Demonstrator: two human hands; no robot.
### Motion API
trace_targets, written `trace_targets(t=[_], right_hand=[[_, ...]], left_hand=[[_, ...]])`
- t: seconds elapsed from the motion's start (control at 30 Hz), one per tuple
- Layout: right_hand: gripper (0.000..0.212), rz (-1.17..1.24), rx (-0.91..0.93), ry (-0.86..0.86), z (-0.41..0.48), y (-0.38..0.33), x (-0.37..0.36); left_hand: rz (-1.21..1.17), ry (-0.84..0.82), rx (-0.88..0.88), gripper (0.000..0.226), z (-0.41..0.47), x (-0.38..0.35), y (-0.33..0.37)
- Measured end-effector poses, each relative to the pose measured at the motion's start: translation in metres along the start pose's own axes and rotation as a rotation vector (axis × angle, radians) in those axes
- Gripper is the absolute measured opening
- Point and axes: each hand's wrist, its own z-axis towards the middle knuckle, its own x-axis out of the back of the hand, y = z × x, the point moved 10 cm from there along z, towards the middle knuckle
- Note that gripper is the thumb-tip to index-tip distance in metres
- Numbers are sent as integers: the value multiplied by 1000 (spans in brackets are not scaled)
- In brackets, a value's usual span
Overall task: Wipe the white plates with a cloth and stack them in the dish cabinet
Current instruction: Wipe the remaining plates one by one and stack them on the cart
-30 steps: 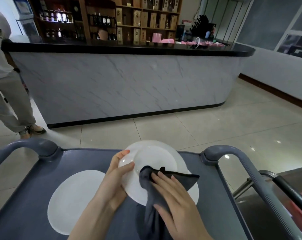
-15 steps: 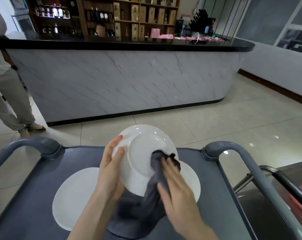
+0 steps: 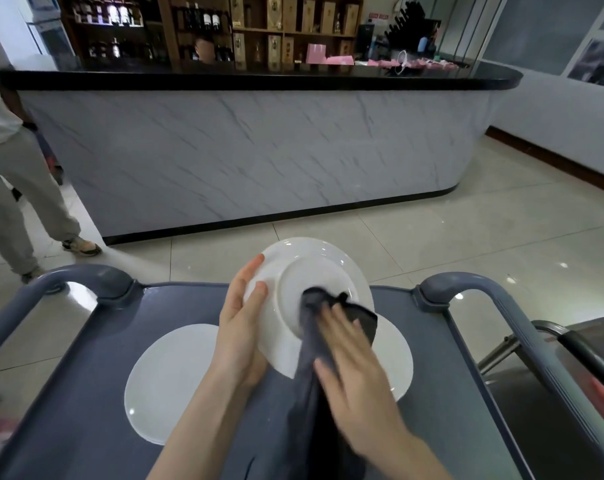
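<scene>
The right hand (image 3: 359,382), motion-blurred and with fingers extended, pressed the dark cloth (image 3: 307,334) against the held plate (image 3: 311,268). The cloth's tail hung below the palm. The left hand (image 3: 240,323) gripped that plate's left rim, thumb on the near face. The plate stood tilted on edge above the grey cart tabletop (image 3: 86,393), ringed face toward the wearer, hiding part of the right plate (image 3: 396,358). The forearm crossed the left plate (image 3: 162,382), which lay flat. Beyond stood a marble bar (image 3: 259,150), a person (image 3: 13,188) cut off at left, and bottle shelves (image 3: 293,15).

The left hand (image 3: 239,329) now tips the held plate (image 3: 311,268) steeper than a second ago, and the right hand (image 3: 354,375) rubs the cloth (image 3: 313,301) from 5 o'clock toward its centre.
</scene>
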Motion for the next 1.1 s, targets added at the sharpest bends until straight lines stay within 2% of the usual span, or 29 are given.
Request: trace_targets(t=[0.07,0.23,0.43,0.47,0.6,0.67,0.7,0.77,0.83,0.87,0.93,1.03,1.1], right_hand=[[51,-26,85,-60,2,-19,-16],[56,-9,-105,-20,57,10,-3],[56,32,-237,48,59,32,6],[57,-8,-206,33,63,27,3],[53,-133,109,-113,77,-10,-14],[53,-131,114,-121,83,-7,-15],[53,-104,58,-83,87,3,-11],[50,37,-182,12,84,36,3],[47,243,-447,17,66,72,4],[47,309,-490,0,59,77,2],[46,291,-399,-7,62,62,2],[49,16,-44,-15,84,11,-3],[53,-138,99,-84,92,-9,-14]], left_hand=[[31,0,5,37,0,-1,-3],[110,-8,-6,42,-6,-5,-4],[163,-47,-60,38,-7,-10,12],[173,-49,-67,38,-6,-10,13],[143,-40,-57,38,-2,-7,11],[118,-36,-37,39,-3,-5,6],[120,-23,-30,39,-4,-2,5],[111,14,-22,38,-6,5,8],[104,31,-29,38,-5,12,14],[112,27,-34,39,-3,14,18],[131,-8,-33,41,1,12,21],[142,-76,-2,39,4,0,15],[124,-82,15,37,5,-1,11]])
